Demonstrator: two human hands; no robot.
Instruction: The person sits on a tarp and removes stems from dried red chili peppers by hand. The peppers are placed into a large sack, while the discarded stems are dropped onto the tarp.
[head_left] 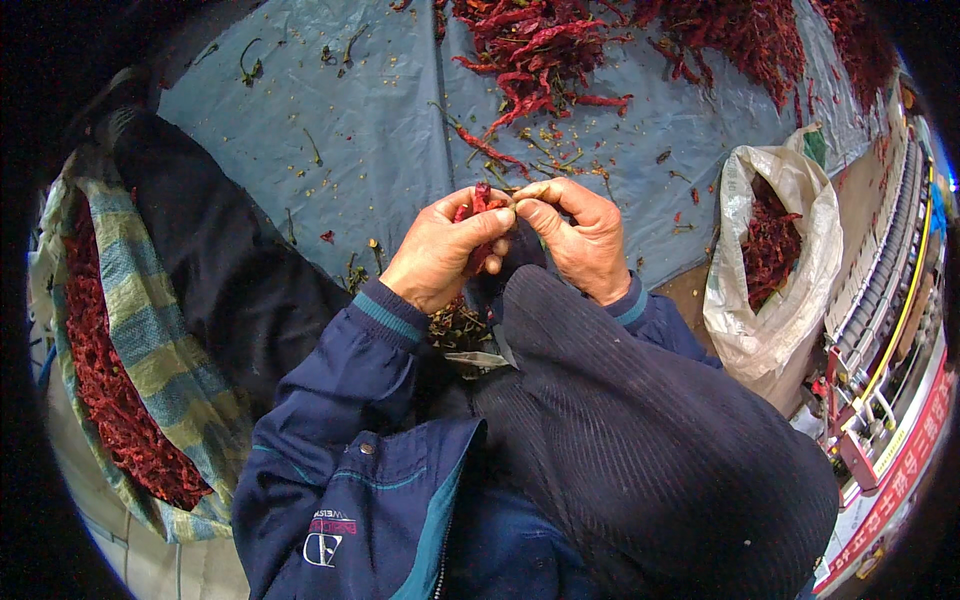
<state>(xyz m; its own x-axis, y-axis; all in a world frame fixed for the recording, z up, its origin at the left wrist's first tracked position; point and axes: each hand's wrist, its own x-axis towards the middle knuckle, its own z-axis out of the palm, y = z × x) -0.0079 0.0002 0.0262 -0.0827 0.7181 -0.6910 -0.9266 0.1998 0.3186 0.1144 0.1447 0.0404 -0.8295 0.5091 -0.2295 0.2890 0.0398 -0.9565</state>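
Plainly, in the head view, the likeliest trouble is a brittle pod snapping: too hard a pinch or a crooked tug could crack the small bunch of dried red chillies (482, 197) and spill its seeds. A pod could also slip out if the left fingers (489, 226) slacken, dropping among the stem scraps (455, 330) below, where it would be easy to miss (bits already litter the blue plastic sheet (370, 120)).

The bunch lies inside the left fingers, which are curled round it; red shows above the thumb and again beneath it. The right fingers (562, 193) are pinched together just beside the left thumb tip, seemingly at a stem end, though what sits between them is too small to tell. Both hands are near the sheet's near edge, apart from the heap of whole chillies (540, 50) toward its far side and the white woven sack (822, 230) by its right edge.
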